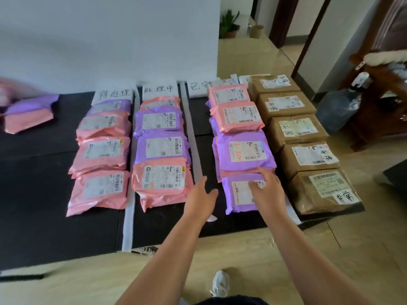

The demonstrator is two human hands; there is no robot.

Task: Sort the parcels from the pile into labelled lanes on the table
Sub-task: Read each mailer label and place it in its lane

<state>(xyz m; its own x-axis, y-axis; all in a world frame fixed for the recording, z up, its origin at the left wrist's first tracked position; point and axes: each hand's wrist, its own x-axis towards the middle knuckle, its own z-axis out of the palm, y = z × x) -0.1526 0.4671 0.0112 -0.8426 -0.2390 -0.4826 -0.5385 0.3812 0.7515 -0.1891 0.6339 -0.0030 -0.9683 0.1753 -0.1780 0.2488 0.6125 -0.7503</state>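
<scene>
Flat purple plastic mailer parcel (236, 195) at third lane's near end; right hand (267, 187) resting on top, fingers relaxed; left hand (201, 197) spread, empty, just left of it.

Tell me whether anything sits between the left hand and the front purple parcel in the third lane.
Nothing visible does. The left hand hovers open over the black mat just left of the front purple parcel, with only bare mat in the gap. The right hand rests on that parcel's top.
</scene>
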